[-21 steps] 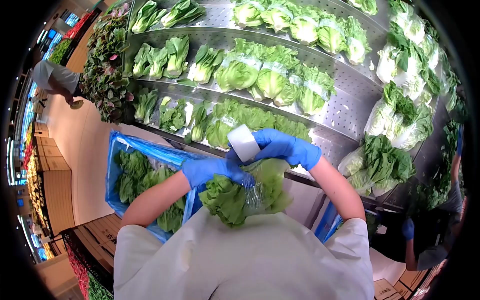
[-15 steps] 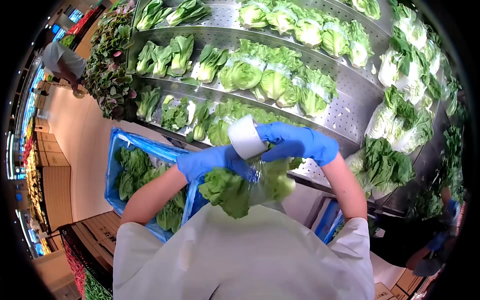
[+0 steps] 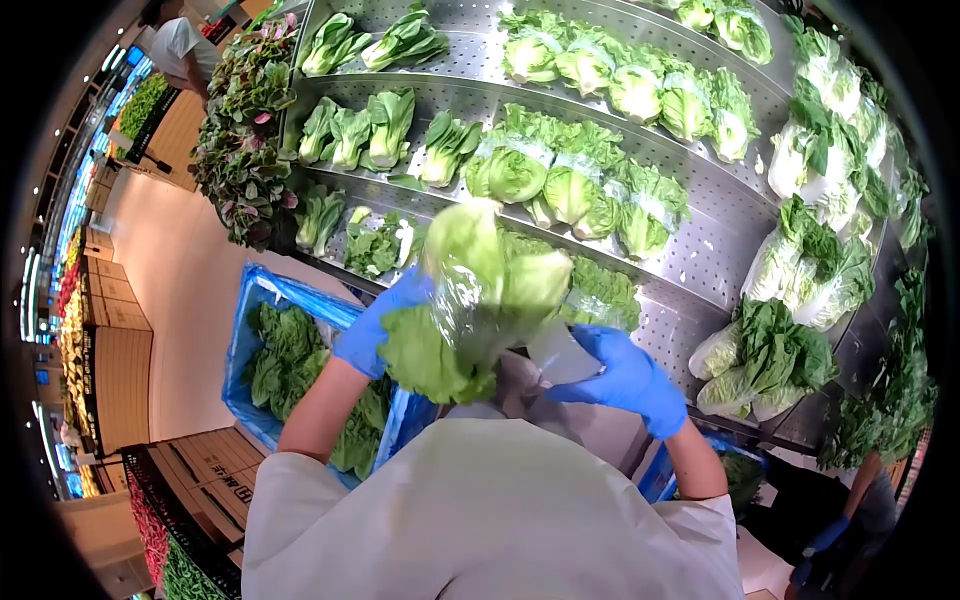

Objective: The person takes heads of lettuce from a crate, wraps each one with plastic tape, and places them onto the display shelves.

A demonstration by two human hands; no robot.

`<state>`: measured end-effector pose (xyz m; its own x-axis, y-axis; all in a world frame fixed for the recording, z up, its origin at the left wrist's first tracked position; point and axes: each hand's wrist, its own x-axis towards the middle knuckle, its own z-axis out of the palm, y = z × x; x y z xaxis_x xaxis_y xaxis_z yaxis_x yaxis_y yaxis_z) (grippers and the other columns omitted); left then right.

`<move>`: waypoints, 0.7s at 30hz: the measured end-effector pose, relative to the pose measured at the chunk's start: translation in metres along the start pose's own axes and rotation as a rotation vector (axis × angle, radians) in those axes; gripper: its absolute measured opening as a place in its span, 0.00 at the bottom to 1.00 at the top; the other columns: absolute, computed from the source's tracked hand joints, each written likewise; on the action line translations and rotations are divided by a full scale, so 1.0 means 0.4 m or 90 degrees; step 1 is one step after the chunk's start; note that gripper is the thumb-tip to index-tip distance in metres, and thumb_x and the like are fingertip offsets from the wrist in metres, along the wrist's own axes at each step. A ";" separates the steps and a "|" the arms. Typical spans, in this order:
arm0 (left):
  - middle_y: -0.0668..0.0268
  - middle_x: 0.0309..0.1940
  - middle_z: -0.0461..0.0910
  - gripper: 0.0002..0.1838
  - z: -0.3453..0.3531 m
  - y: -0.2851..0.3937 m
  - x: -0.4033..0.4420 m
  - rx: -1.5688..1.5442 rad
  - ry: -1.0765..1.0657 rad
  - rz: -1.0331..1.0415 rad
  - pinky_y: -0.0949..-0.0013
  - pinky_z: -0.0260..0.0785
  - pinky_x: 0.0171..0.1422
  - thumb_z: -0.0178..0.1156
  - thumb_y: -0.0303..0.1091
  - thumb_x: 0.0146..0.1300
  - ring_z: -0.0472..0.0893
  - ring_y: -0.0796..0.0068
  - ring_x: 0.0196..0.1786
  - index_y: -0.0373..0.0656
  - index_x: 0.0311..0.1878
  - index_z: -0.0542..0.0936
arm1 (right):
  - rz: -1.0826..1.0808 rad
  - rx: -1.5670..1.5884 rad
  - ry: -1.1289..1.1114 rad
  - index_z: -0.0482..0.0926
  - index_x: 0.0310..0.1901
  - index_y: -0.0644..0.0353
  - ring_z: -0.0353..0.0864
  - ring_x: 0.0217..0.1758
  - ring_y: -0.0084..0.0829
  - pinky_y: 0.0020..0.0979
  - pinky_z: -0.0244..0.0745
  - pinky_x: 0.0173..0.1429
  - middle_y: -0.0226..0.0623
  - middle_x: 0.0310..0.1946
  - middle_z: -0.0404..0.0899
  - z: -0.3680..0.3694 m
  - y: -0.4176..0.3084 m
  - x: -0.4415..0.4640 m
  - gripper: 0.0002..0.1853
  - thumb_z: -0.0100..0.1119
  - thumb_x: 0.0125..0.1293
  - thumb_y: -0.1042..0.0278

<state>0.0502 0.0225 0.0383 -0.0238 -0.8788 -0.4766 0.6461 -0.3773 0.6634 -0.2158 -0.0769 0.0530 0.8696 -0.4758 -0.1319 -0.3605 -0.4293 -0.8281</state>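
My left hand [image 3: 382, 328], in a blue glove, grips a head of lettuce [image 3: 452, 262] from its left side, in front of my chest. Clear shiny film wraps around the middle of the lettuce. My right hand [image 3: 632, 378], also blue-gloved, is closed on a whitish film roll [image 3: 562, 354] just right of the lettuce. Film seems to run between roll and leaves, but blur hides where it ends. Behind the lettuce, more heads [image 3: 605, 298] sit on the lowest shelf.
A crate lined with blue plastic [image 3: 232, 372] holds leafy greens at my left. Stepped metal shelves [image 3: 705, 240] carry bok choy [image 3: 390, 128], wrapped lettuces and napa cabbages [image 3: 800, 270]. Another person's gloved hand [image 3: 828, 535] shows at lower right; a further person [image 3: 185, 52] stands far left.
The lettuce has risen and tipped, its pale base now upward and away from me. My right hand and the roll have moved down and to the right of it.
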 end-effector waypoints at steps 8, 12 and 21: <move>0.69 0.48 0.75 0.26 0.038 -0.107 0.034 0.256 -0.174 -0.097 0.75 0.69 0.51 0.60 0.27 0.56 0.74 0.82 0.46 0.38 0.59 0.68 | -0.051 0.128 -0.025 0.76 0.43 0.58 0.74 0.43 0.44 0.36 0.71 0.46 0.42 0.42 0.74 0.092 0.184 0.052 0.20 0.62 0.50 0.58; 0.66 0.49 0.74 0.28 0.027 -0.116 0.038 0.163 -0.225 -0.125 0.73 0.66 0.56 0.62 0.28 0.55 0.73 0.79 0.48 0.37 0.60 0.66 | -0.296 0.138 -0.083 0.74 0.43 0.60 0.70 0.47 0.46 0.36 0.69 0.48 0.44 0.42 0.72 0.131 0.239 0.084 0.15 0.58 0.54 0.65; 0.67 0.48 0.73 0.33 0.104 -0.164 0.045 0.547 -0.285 -0.262 0.74 0.64 0.55 0.71 0.38 0.46 0.70 0.77 0.51 0.41 0.56 0.70 | -0.048 0.402 -0.465 0.62 0.61 0.64 0.65 0.59 0.28 0.29 0.56 0.64 0.38 0.57 0.68 0.046 0.205 0.191 0.29 0.57 0.59 0.69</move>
<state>-0.0245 0.0191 0.0102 -0.5116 -0.5977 -0.6173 -0.2292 -0.5975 0.7684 -0.1727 -0.1343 -0.0348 0.9552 0.2213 -0.1964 -0.2331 0.1540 -0.9602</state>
